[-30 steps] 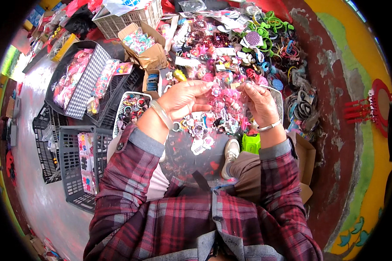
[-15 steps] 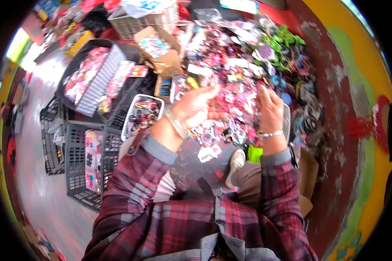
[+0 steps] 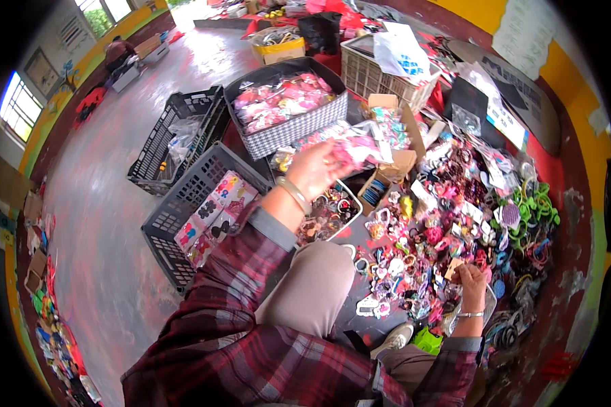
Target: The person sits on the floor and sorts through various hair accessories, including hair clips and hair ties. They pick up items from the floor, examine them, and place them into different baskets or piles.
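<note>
My left hand point(image 3: 312, 169) is stretched out past the white tray, its fingers closed on a clear plastic packet point(image 3: 356, 149) of pink things, smeared by motion. The packet hangs above the open cardboard box and beside the checked bin point(image 3: 297, 127), which is heaped with pink bagged items. At the right, my right hand point(image 3: 472, 283) hovers low over the pile of hair ties and trinkets point(image 3: 431, 237). Its fingertips are pinched at a small tan card point(image 3: 454, 268). A white tray point(image 3: 352, 220) of small hair accessories lies below my left hand.
Grey plastic crates point(image 3: 163, 237) stand on the floor at the left, one with carded goods. A cardboard box point(image 3: 399, 163) and a pale basket point(image 3: 356, 76) sit farther back. Green bands point(image 3: 529, 210) lie at the pile's right. A person point(image 3: 117, 51) is far off at the left.
My view has swung left. My left hand has moved away from the pile toward the checked bin with the pink packet. The right hand stays by the pile, now lower and farther from the left.
</note>
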{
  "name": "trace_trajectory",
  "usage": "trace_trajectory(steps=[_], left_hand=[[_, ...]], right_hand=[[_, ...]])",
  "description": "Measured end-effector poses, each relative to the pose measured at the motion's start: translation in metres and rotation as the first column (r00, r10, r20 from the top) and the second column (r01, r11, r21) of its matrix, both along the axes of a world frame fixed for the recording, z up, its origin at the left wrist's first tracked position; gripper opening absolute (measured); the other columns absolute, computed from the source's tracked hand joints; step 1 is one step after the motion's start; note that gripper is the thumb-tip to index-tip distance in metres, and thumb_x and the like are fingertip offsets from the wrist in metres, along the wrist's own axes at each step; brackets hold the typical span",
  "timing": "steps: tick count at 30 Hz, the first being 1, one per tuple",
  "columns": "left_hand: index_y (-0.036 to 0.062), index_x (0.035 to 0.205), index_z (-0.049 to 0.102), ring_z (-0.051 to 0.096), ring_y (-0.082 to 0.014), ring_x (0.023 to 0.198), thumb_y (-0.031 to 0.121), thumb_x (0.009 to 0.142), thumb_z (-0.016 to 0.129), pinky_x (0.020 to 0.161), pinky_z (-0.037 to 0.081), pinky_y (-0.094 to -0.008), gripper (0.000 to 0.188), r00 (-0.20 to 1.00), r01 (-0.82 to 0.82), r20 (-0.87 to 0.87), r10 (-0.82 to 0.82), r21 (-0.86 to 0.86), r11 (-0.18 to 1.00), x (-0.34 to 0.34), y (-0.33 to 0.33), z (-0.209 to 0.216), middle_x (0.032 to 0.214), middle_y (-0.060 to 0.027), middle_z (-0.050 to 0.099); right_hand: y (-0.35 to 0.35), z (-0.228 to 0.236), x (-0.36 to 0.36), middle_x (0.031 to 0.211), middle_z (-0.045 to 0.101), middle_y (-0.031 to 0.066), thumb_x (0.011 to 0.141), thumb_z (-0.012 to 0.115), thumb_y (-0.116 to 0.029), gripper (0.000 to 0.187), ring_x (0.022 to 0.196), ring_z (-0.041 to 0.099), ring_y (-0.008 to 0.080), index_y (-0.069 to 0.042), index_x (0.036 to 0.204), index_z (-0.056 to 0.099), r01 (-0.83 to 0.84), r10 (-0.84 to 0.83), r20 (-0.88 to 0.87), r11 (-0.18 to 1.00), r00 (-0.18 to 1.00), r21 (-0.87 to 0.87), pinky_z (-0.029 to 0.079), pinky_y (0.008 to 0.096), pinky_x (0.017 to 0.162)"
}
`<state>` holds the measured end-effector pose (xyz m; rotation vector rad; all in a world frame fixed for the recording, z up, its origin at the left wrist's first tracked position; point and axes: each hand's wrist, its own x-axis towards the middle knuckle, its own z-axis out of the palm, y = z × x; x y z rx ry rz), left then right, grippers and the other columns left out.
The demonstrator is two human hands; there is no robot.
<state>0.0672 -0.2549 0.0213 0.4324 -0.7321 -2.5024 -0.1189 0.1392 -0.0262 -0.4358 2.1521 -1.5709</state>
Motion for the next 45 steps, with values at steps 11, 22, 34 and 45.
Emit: trace_trajectory(steps=[11,22,34,45], left_hand=[[-0.0019,0.095,0.048,0.053,-0.027,0.09,0.009,0.09,0.04,0.082,0.05,-0.0421,0.014,0.733,-0.634,0.288,0.617,-0.041,0.772,0.079,-0.221,-0.051,0.093,-0.0135,0.053],[-0.0024,0.108,0.049,0.052,-0.0296,0.094,0.018,0.089,0.044,0.08,0.052,-0.0422,0.028,0.471,-0.583,0.294,0.832,-0.603,0.544,0.06,-0.398,-0.139,0.101,-0.0181,0.05],[-0.0023,0.097,0.053,0.059,-0.0239,0.081,0.026,0.089,0.046,0.071,0.048,-0.0312,0.031,0.758,-0.568,0.189,0.625,-0.282,0.773,0.021,-0.242,-0.107,0.09,-0.0162,0.06],[0.0003,0.098,0.06,0.059,-0.013,0.082,0.017,0.089,0.052,0.077,0.045,-0.0246,0.021,0.83,0.53,0.359,-0.426,-0.745,0.404,-0.004,0.114,0.035,0.087,-0.005,0.063]], right_hand=[[-0.017,-0.047,-0.004,0.063,0.059,0.0059,0.086,0.053,-0.013,0.019,0.052,0.056,0.0122,0.003,0.076,0.059,-0.162,0.143,0.106,0.966,0.984,0.2,0.047,0.0246,0.05],[-0.046,-0.08,0.004,0.066,0.06,0.0091,0.084,0.052,-0.009,0.017,0.055,0.058,0.0146,0.004,0.077,0.059,-0.25,0.194,0.217,0.929,0.957,0.272,0.05,0.0263,0.052],[-0.016,-0.052,0.032,0.075,0.064,0.0114,0.087,0.049,-0.024,0.029,0.071,0.062,0.0174,0.001,0.08,0.063,-0.204,0.19,0.142,0.975,0.971,0.086,0.049,0.0317,0.063],[-0.009,0.079,0.111,0.134,0.037,0.0154,0.091,0.034,-0.048,0.055,0.124,0.037,0.0289,-0.015,0.135,0.029,0.289,0.326,0.438,0.416,0.838,-0.862,0.043,0.0463,0.089]])
